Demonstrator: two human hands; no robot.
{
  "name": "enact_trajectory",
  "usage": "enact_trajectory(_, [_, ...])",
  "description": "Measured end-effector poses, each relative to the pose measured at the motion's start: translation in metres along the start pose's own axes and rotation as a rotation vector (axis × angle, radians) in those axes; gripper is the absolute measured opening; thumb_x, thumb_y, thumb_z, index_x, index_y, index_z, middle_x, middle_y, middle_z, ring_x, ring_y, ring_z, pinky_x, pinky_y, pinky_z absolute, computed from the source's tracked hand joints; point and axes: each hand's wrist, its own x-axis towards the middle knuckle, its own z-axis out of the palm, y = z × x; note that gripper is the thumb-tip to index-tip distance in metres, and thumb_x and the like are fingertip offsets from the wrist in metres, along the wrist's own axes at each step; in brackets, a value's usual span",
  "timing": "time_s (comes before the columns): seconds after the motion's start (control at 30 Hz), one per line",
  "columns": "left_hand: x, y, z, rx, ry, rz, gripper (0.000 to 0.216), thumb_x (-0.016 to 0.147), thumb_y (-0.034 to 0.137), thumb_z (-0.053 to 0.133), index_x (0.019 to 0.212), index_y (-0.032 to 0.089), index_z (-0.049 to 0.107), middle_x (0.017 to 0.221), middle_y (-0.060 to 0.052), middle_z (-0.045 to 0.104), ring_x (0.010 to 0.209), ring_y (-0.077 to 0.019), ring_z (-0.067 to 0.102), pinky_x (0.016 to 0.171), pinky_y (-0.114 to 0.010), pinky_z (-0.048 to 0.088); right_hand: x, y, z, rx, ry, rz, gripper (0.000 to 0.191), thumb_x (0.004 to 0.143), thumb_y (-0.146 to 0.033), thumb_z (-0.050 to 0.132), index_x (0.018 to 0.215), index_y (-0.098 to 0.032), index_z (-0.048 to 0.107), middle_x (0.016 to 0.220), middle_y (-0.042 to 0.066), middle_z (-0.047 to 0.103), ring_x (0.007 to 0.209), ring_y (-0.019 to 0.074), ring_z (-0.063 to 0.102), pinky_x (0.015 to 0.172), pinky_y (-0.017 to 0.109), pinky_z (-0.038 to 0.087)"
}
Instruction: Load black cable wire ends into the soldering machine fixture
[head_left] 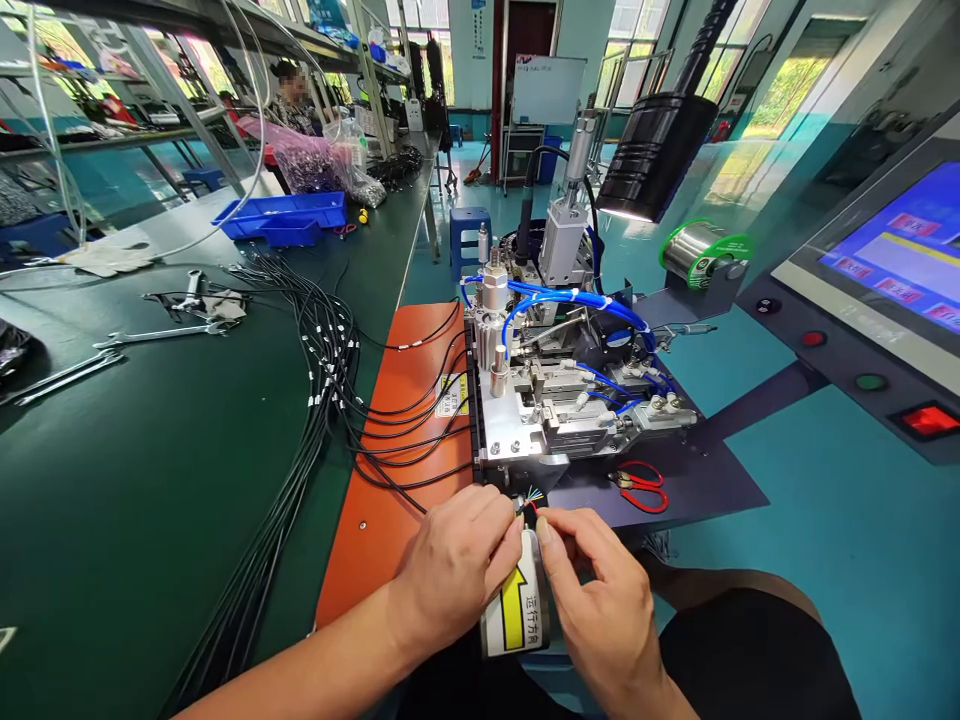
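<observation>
While left hand (469,555) and right hand (600,590) pinch thin wires (533,497), a machine (574,380) and red-handled cutters (625,483) sit just beyond

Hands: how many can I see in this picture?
2: the left hand and the right hand, on either side of the thin coloured wires. The background person's hands may be hidden.
</observation>
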Motion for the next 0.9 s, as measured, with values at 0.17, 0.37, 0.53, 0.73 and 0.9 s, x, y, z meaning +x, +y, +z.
enact_trajectory(0.17, [-0.002, 0.000, -0.001, -0.011, -0.025, 0.006, 0.019, 0.093, 0.021, 0.051, 0.076, 0.013, 0.048, 0.076, -0.003, 0.047, 0.073, -0.0121, 0.036, 0.067, -0.027, 0.025, 0.022, 0.012, -0.015, 0.148, -0.149, 0.438, 0.053, 0.093, -0.060, 0.057, 0.110, -0.011, 0.064, 0.076, 0.006, 0.053, 0.062, 0.0072, 0.048, 0.054, 0.014, 0.040])
enact_trajectory(0.37, [0.000, 0.000, -0.002, -0.011, -0.032, 0.015, 0.018, 0.093, 0.020, 0.050, 0.077, 0.012, 0.050, 0.076, -0.003, 0.048, 0.073, -0.0114, 0.037, 0.066, -0.027, 0.025, 0.036, 0.016, -0.016, 0.496, -0.398, 0.628, 0.061, 0.088, -0.062, 0.064, 0.118, -0.008, 0.059, 0.076, 0.006, 0.049, 0.064, 0.0074, 0.042, 0.051, 0.014, 0.032])
enact_trajectory(0.53, [0.002, 0.002, -0.003, -0.018, -0.020, 0.022, 0.019, 0.094, 0.020, 0.050, 0.077, 0.012, 0.050, 0.075, -0.003, 0.047, 0.072, -0.0110, 0.037, 0.066, -0.027, 0.026, 0.036, 0.014, -0.015, 0.611, -0.457, 0.636, 0.053, 0.087, -0.049, 0.068, 0.116, -0.006, 0.059, 0.077, 0.006, 0.046, 0.066, 0.0066, 0.041, 0.053, 0.014, 0.032])
enact_trajectory(0.73, [0.001, 0.001, -0.003, -0.016, -0.024, 0.023, 0.019, 0.094, 0.021, 0.050, 0.076, 0.012, 0.050, 0.075, -0.003, 0.046, 0.072, -0.0111, 0.037, 0.066, -0.027, 0.026, 0.038, 0.014, -0.013, 0.737, -0.476, 0.652, 0.052, 0.086, -0.045, 0.071, 0.116, -0.005, 0.057, 0.079, 0.006, 0.044, 0.065, 0.0050, 0.037, 0.052, 0.013, 0.028])
enact_trajectory(0.9, [0.001, 0.001, -0.003, -0.017, -0.020, 0.033, 0.019, 0.093, 0.020, 0.049, 0.076, 0.012, 0.049, 0.074, -0.003, 0.046, 0.072, -0.0114, 0.036, 0.066, -0.027, 0.025, 0.037, 0.012, -0.012, 0.760, -0.477, 0.663, 0.050, 0.085, -0.045, 0.071, 0.112, -0.005, 0.059, 0.080, 0.006, 0.042, 0.064, 0.0040, 0.035, 0.052, 0.013, 0.027])
